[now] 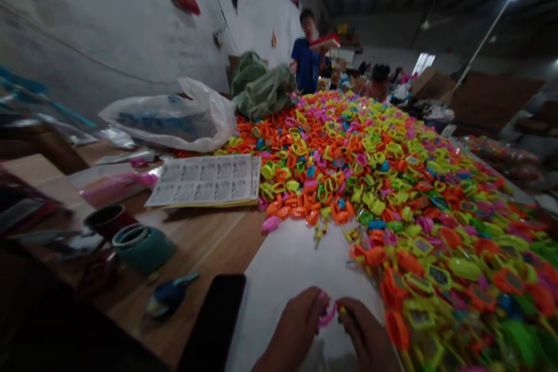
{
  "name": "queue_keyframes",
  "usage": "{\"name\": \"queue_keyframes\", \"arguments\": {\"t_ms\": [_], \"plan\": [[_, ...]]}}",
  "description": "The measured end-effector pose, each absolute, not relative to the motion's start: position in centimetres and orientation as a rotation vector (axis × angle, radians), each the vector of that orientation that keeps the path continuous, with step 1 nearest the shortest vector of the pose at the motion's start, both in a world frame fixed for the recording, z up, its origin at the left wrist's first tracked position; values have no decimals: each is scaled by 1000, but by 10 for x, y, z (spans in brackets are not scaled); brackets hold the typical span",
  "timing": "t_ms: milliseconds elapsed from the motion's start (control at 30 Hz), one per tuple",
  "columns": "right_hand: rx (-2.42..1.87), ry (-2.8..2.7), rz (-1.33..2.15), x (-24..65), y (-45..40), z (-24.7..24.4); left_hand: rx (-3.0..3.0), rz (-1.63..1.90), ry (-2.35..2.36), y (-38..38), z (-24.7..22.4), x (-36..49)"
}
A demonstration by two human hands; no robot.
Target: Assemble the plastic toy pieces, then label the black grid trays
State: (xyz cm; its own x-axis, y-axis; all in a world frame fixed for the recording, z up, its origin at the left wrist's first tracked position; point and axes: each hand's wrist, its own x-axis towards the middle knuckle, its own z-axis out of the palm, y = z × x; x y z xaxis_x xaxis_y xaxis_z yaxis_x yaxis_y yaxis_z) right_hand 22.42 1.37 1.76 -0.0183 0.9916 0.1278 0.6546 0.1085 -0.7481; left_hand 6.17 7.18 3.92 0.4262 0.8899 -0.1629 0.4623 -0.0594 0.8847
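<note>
Over a white sheet (300, 256) at the bottom centre, my left hand (299, 322) pinches a pink ring-shaped plastic piece (328, 309). Close beside it on the right, my right hand (364, 331) is closed on a small yellow and red piece (342, 309). The two pieces are nearly touching; whether they meet is too dim to tell. A large heap of small orange, yellow, pink and green plastic pieces (375, 186) spreads beyond and to the right of my hands.
Left of the sheet lie a black phone (215, 319), a dark blue object (168, 297), a teal jar (143, 249) and printed sheets (207, 181). Farther back are a clear plastic bag (170, 119), a green sack (261, 87) and a person in blue (307, 64).
</note>
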Motion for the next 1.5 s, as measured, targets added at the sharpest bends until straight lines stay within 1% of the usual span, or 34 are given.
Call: {"name": "queue_keyframes", "arguments": {"t_ms": [100, 233, 433, 700, 867, 933, 1033, 1133, 1233, 1333, 1500], "plan": [[-1487, -1734, 642, 229, 9, 22, 1756, 545, 1152, 69, 43, 64], [-1434, -1760, 549, 235, 10, 30, 1779, 503, 1152, 67, 46, 64], [-1434, -1815, 520, 237, 13, 32, 1797, 494, 1127, 65, 44, 63], [-1409, -1889, 575, 240, 15, 35, 1912, 469, 1146, 68, 40, 64], [-1485, -2036, 571, 240, 14, 37, 1938, 461, 1164, 68, 37, 64], [-1538, -2148, 511, 238, 13, 39, 1924, 434, 1179, 68, 38, 64], [-1562, -2338, 314, 235, 12, 41, 1885, 367, 1203, 67, 41, 63], [-1518, -2493, 76, 233, 11, 42, 1849, 276, 1229, 69, 43, 64], [-1461, -2567, -90, 233, 10, 41, 1683, 201, 1195, 72, 37, 65], [-1426, -2576, -158, 232, 8, 36, 1532, 195, 1146, 75, 27, 66], [-1493, -2510, -168, 234, 6, 23, 1505, 114, 1114, 79, 24, 74]]}}
